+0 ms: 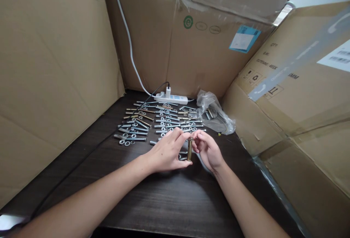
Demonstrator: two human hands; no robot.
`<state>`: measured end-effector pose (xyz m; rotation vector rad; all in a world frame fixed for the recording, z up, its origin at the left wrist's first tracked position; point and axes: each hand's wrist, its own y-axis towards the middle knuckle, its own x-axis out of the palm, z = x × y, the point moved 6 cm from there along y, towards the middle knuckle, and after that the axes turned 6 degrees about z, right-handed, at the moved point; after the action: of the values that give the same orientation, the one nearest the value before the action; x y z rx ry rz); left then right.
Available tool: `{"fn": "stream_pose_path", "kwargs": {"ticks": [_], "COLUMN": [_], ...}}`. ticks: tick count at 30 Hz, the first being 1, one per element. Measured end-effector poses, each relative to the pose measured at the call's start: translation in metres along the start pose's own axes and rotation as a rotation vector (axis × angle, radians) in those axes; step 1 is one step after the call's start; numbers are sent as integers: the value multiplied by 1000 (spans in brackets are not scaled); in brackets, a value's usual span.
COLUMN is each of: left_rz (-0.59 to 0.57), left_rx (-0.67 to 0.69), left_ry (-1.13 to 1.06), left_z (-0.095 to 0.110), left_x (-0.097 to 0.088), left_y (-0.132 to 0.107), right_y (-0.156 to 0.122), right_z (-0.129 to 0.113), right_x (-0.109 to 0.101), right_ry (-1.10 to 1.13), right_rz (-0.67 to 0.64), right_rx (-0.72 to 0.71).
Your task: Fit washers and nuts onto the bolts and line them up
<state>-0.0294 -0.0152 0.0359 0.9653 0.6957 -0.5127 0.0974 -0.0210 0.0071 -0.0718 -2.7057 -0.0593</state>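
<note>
Between the thumb and fingers of my left hand (169, 150), a brass-coloured expansion bolt (189, 150) stands upright above the table, with a wider rim at its top end. My right hand (207, 150) is close on the other side, its fingers curled in beside the bolt's top. Whether those fingertips grip the bolt or a small part is hidden. Behind both hands lie rows of silver and brass-coloured bolts (139, 129) with loose nuts and washers (127, 143). My hands cover part of the nearest rows.
A white power strip (172, 98) with a plugged-in charger lies behind the rows. To its right is a clear plastic bag (212, 103) with a few metal parts. A black cable (90, 154) crosses the dark table (164, 201) on the left. Cardboard boxes (153, 41) wall three sides.
</note>
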Motion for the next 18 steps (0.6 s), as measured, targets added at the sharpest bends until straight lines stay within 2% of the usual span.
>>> {"fn": "stream_pose_path", "kwargs": {"ticks": [7, 14, 18], "left_rz": [-23, -7, -29], "left_rx": [1, -1, -9], "left_ry": [-12, 7, 2], "left_z": [2, 0, 1], "left_x": [-1, 0, -1], "left_y": [1, 0, 1], "right_y": [-3, 0, -1], "right_z": [6, -6, -2], "right_x": [2, -1, 1], "right_ry": [-14, -49, -52], "right_rz": [-42, 52, 14], "right_rx": [36, -39, 1]}}
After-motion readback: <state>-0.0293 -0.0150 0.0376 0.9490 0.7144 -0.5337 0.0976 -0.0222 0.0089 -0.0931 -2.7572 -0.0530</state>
